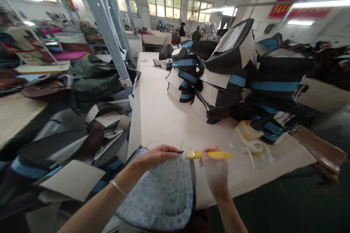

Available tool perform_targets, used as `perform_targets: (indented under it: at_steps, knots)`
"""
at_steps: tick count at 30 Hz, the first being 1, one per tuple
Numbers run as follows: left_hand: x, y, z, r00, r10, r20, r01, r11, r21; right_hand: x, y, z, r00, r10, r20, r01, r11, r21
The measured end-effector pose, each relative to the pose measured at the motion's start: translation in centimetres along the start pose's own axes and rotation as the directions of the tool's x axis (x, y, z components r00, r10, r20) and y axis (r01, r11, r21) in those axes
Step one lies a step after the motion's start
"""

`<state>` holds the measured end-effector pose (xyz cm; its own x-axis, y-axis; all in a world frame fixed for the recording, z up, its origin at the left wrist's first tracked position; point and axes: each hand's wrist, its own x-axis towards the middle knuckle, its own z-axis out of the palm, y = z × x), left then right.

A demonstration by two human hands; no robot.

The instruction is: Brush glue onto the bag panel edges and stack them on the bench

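Observation:
My right hand (215, 171) is closed around the yellow handle of a paintbrush (218, 155), its pale bristles pointing left. Those bristles meet the far edge of a padded fabric piece (161, 193), light with blue blotches and a dark border. At that same edge, my left hand (158, 157) pinches the border, its fingertips right beside the bristles. The piece lies tilted at the near edge of the table, partly covered by my left forearm. A few loose dark threads stick up behind it.
Stacked black, white and blue bag parts (224, 80) stand on the white table (153, 116). A stained yellowish container (248, 136) sits at right on crumpled plastic. More bag parts (73, 178) fill the left side, near a metal post (109, 32). Several people are far back.

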<state>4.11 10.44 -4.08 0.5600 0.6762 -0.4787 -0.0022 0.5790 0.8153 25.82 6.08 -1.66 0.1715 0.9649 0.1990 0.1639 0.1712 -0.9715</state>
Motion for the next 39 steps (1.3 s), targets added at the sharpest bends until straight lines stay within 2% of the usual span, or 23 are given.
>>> perform_targets:
  at_steps: [4,6,9,12,14,16,20,21,23,25,28,30,32,34,36,37,39]
  knots:
    - [-0.1,-0.2,-0.2,0.995,-0.042,-0.085,0.033,0.994,-0.101,-0.2,0.4,0.9,0.997,-0.039,0.068,0.044,0.997,-0.067]
    - [-0.2,-0.3,0.0,0.994,-0.047,-0.101,0.032,0.99,-0.138,0.0,0.5,0.8,0.996,-0.068,0.054,0.076,0.985,-0.158]
    - [-0.5,-0.2,0.2,0.997,-0.047,-0.065,0.037,0.988,-0.148,0.1,0.6,0.3,0.994,-0.109,-0.024,0.1,0.968,-0.232]
    - [-0.5,0.0,0.4,0.997,-0.06,-0.047,0.054,0.99,-0.13,0.0,0.2,-0.1,0.991,-0.128,0.036,0.133,0.972,-0.196]
    - [-0.4,0.0,0.5,0.998,-0.066,-0.023,0.062,0.991,-0.12,-0.2,-0.1,-0.2,0.987,-0.149,0.066,0.161,0.958,-0.237]
    - [-0.3,0.0,0.8,0.998,-0.063,0.014,0.065,0.992,-0.112,-0.4,-0.3,-0.3,0.986,-0.163,0.044,0.169,0.946,-0.276]
    - [-0.4,0.4,1.2,0.991,-0.041,0.125,0.05,0.996,-0.073,-0.5,-0.5,-0.9,0.986,-0.162,0.044,0.168,0.954,-0.249]
    - [-0.5,0.6,1.3,0.988,-0.037,0.152,0.046,0.997,-0.06,-0.4,-0.6,-1.3,0.987,-0.16,0.013,0.158,0.958,-0.238]
    - [-0.9,1.3,1.1,0.979,-0.022,0.204,0.029,0.999,-0.028,-0.4,-1.1,-2.2,0.986,-0.138,-0.089,0.124,0.981,-0.147]
    - [-1.4,2.3,0.8,0.964,0.024,0.265,-0.03,0.999,0.021,-0.5,-1.7,-3.3,0.984,-0.091,-0.154,0.103,0.992,0.073]
    - [-2.4,4.1,0.6,0.912,0.171,0.373,-0.239,0.96,0.145,-0.9,-2.6,-4.4,0.988,-0.029,-0.151,0.086,0.919,0.384]
    - [-3.3,5.2,1.0,0.868,0.233,0.438,-0.373,0.888,0.268,-1.3,-2.9,-4.6,0.993,0.005,-0.116,0.05,0.884,0.464]
    - [-4.3,6.0,2.0,0.857,0.227,0.462,-0.435,0.8,0.413,-1.8,-2.8,-4.5,0.997,0.019,-0.074,0.017,0.888,0.459]
    - [-5.3,6.3,3.6,0.901,0.226,0.371,-0.414,0.707,0.573,-2.2,-2.6,-4.2,0.999,0.002,-0.049,0.019,0.908,0.419]
    - [-6.0,5.9,5.7,0.945,0.276,0.177,-0.314,0.612,0.726,-2.4,-2.7,-3.9,0.998,-0.037,-0.041,0.05,0.926,0.375]
    - [-6.1,5.5,6.8,0.945,0.319,0.072,-0.251,0.568,0.784,-2.5,-2.8,-3.9,0.998,-0.054,-0.033,0.062,0.932,0.358]
    - [-6.1,4.6,8.6,0.909,0.408,-0.08,-0.15,0.502,0.852,-2.5,-3.1,-4.0,0.997,-0.08,-0.022,0.083,0.944,0.319]
